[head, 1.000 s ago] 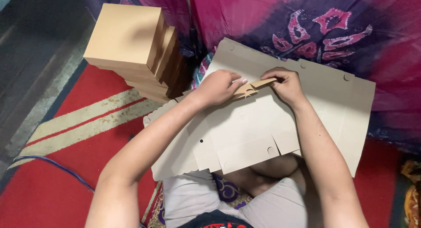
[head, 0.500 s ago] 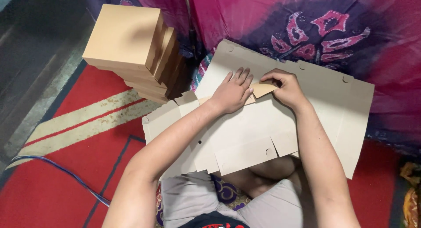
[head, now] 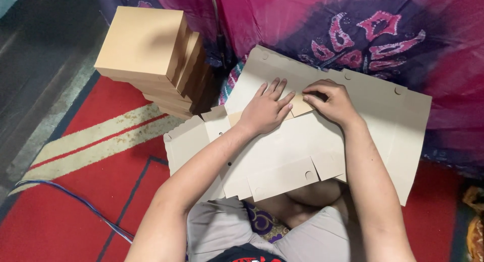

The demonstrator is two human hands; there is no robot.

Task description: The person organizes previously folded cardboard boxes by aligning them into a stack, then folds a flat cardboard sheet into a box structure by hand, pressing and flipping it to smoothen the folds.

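Flat cardboard box blank (head: 282,151), grey-white side up, lay across the person's lap, far edge over more flat sheets (head: 398,115) of the same cut. Its near edge ended just above the knees; the left part sat partly under the left forearm, so the outline there was hard to read.

Left hand (head: 266,109) lay palm-down on the blank, fingers spread wide and flat, pressing. Nothing gripped that I could see. Right hand (head: 334,101) sat just right of it, fingers curled narrow onto a small brown folded flap (head: 301,106). Flap showed only between the two hands; most of it was covered by them. Whether the right thumb pinched it from under or only pushed on top, couldn't tell. Fingertips of both hands nearly met over the flap.

Sheets underneath: only far and right edges visible, count unclear. Small round holes and notches along edges, tiny.

Far left: leaning stack of assembled brown boxes (head: 151,55) on the red carpet (head: 75,201) with cream stripes. Lower boxes were in shadow, number not countable. Blue cable (head: 70,196) ran across the carpet near left, both ends cut off by frame. Pink-purple patterned cloth (head: 363,30) filled the far side, what it covered was hidden. Yellowish object at the right edge, cropped, not identifiable.
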